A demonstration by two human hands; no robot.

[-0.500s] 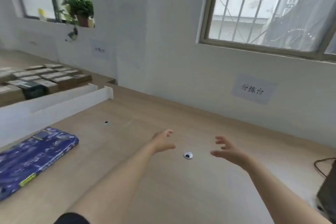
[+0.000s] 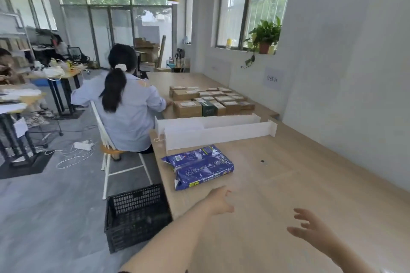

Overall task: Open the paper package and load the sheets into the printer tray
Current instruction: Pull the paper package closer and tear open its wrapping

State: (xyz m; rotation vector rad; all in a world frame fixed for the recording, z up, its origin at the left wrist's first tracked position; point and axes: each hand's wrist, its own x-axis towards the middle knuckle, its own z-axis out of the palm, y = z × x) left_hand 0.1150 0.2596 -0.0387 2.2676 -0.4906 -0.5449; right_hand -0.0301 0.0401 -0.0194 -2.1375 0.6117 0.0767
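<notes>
A blue plastic-wrapped paper package point(image 2: 198, 166) lies flat on the light wooden table point(image 2: 288, 195), near its left edge. My left hand point(image 2: 219, 203) reaches toward it with fingers apart, a short way below the package and not touching it. Over the table at the lower right, my right hand point(image 2: 310, 230) is held out with fingers spread and nothing in it. No printer or tray is in view.
White foam-board dividers point(image 2: 217, 131) stand across the table behind the package, with several cardboard boxes point(image 2: 208, 101) beyond. A person point(image 2: 124, 106) sits on a chair at the table's left side. A black plastic crate point(image 2: 135, 215) stands on the floor by the table edge.
The view has swung left, bringing the package toward the middle and showing the room. My left hand has come closer to the package; both hands stay spread.
</notes>
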